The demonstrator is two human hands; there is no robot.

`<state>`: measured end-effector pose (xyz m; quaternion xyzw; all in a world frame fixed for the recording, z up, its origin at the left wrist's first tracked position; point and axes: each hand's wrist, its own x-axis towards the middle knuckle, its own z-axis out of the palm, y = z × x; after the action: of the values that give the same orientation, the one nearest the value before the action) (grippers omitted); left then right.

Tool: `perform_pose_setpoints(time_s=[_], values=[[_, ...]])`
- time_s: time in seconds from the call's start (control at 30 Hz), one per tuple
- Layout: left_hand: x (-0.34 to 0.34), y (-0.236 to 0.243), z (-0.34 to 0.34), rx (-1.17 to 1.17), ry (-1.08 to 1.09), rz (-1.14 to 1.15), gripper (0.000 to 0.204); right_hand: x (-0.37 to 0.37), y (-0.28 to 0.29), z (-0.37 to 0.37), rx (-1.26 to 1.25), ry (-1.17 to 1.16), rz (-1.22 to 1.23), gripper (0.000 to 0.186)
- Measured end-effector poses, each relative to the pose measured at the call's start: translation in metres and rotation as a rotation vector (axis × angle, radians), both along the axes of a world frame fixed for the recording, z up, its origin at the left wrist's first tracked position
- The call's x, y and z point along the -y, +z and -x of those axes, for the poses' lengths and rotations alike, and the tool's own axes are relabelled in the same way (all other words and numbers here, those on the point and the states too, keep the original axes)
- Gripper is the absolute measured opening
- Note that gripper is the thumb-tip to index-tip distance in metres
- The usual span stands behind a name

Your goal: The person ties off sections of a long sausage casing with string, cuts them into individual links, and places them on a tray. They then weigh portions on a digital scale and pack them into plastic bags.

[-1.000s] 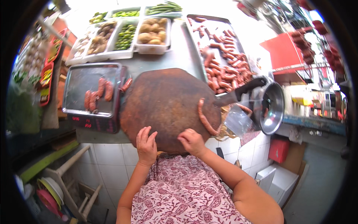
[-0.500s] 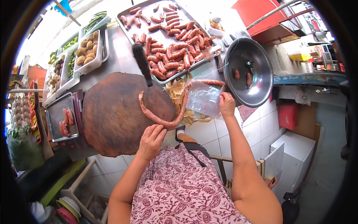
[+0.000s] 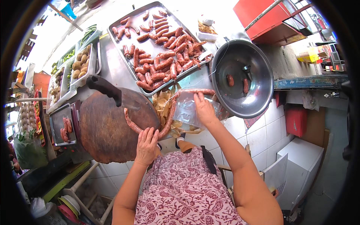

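A long uncut sausage (image 3: 173, 113) curves in a U from the round wooden chopping block (image 3: 108, 131) across brown paper-like sheets (image 3: 162, 103) toward the metal bowl. My left hand (image 3: 147, 146) lies over the lower bend of the sausage at the block's near edge, its fingers stretched out. My right hand (image 3: 206, 110) rests at the sausage's far right stretch with fingers extended; its thumb is hidden. Beneath this hand lies a clear plastic bag (image 3: 187, 112). A black-handled knife (image 3: 106, 88) is on the far side of the block.
Beyond the block, a metal tray (image 3: 116, 39) carries many short sausages. The large metal bowl (image 3: 262, 92) at right contains two sausage pieces and a small metal funnel (image 3: 246, 68). Sausages sit on a small tray (image 3: 56, 123) at left. Potatoes fill a white basket (image 3: 83, 77).
My right hand has let go of the plastic bag's edge and moved left onto the sausage. My left hand has shifted from beside the sausage to over its bend. The view has shifted slightly.
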<state>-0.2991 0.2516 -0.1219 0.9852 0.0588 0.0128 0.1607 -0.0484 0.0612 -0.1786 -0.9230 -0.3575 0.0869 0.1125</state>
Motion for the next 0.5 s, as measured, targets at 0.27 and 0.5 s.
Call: perform_pose_setpoints(time_s=[0.27,0.5], values=[[-0.01,0.005,0.008,-0.014,-0.004,-0.008,0.041,-0.004,0.03,-0.04,0.254,0.174,-0.318,0.023],[0.008,0.021,-0.015,0.135,0.15,0.317,0.045,-0.062,0.04,-0.077,-0.12,0.035,0.602,0.02]])
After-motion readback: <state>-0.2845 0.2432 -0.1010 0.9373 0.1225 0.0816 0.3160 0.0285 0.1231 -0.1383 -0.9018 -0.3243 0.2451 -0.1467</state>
